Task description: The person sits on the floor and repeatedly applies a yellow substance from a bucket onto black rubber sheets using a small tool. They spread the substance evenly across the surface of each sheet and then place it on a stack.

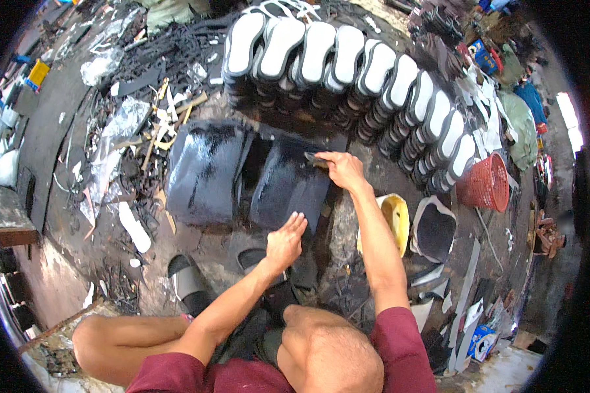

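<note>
Two black sheets lie side by side on the floor ahead of me, the left sheet (206, 170) with a wet-looking shine. On the near edge of the right sheet (288, 180), my left hand (286, 242) rests with its fingers stretched out and nothing held. My right hand (345, 171) is closed around a small flat spreader (313, 158), whose grey edge meets the far right part of that sheet. The fingers cover most of its handle.
Stacks of shoe soles with white tops (318, 52) curve around the far right. At right stand a yellow-rimmed container (403, 223), a white-rimmed container with a dark inside (435, 229) and a red basket (485, 183). Scraps (121, 124) litter the left; a white sole-shaped piece (134, 227) lies nearer.
</note>
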`<control>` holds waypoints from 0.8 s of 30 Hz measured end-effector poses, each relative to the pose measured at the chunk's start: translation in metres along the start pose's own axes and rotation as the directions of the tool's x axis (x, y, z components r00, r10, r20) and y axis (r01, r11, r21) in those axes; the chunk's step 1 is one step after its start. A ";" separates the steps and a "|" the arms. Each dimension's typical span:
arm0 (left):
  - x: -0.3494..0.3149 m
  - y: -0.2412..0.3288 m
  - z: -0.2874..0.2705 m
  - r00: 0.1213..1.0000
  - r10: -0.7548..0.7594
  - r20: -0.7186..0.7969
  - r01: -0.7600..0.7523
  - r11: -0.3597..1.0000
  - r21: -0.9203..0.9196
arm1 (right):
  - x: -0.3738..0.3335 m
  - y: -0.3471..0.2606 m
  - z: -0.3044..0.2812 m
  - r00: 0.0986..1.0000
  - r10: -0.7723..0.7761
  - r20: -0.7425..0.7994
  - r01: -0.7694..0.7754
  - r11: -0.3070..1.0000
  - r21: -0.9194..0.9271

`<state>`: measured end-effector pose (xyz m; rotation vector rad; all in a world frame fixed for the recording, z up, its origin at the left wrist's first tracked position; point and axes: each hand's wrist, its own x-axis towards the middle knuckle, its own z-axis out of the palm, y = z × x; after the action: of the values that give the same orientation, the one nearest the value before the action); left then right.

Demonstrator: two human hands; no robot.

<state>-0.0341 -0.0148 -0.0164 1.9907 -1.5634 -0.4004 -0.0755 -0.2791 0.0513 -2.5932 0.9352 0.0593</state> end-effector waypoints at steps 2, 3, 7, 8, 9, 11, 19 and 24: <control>-0.005 0.002 -0.003 1.000 0.004 -0.016 -0.004 1.000 0.016 | -0.015 -0.011 0.020 0.999 -0.050 -0.014 0.051 0.998 0.036; -0.016 0.009 -0.009 1.000 -0.001 0.006 0.001 1.000 -0.006 | -0.036 -0.015 0.029 0.999 -0.035 0.038 0.034 0.999 0.031; -0.043 -0.001 -0.027 0.966 -0.092 -0.244 0.034 0.972 -0.231 | -0.104 -0.049 0.057 0.985 -0.171 0.005 0.171 0.984 -0.045; -0.042 -0.007 -0.029 0.883 -0.200 -0.424 0.088 0.959 -0.269 | -0.123 -0.058 0.065 0.977 -0.206 -0.053 0.206 0.978 0.006; -0.045 -0.018 -0.037 0.785 -0.334 -0.523 0.184 0.930 -0.317 | -0.135 -0.083 0.057 0.984 -0.176 0.023 0.176 0.984 -0.029; -0.042 -0.026 -0.048 0.674 -0.583 -0.454 0.330 0.787 -0.521 | -0.162 -0.076 0.087 0.942 -0.294 -0.160 0.282 0.955 -0.093; -0.025 -0.034 -0.081 0.968 -0.060 -0.244 0.092 0.988 0.122 | -0.200 -0.094 0.007 0.920 0.257 -0.297 0.051 0.672 0.739; 0.052 -0.040 -0.080 0.855 0.213 0.472 -0.410 0.835 0.366 | -0.196 -0.026 -0.063 0.704 0.361 -0.612 0.326 0.601 0.730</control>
<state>0.0557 -0.0383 0.0283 1.9966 -2.4138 -0.3565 -0.2169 -0.1650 0.1508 -1.6530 0.8997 -1.2052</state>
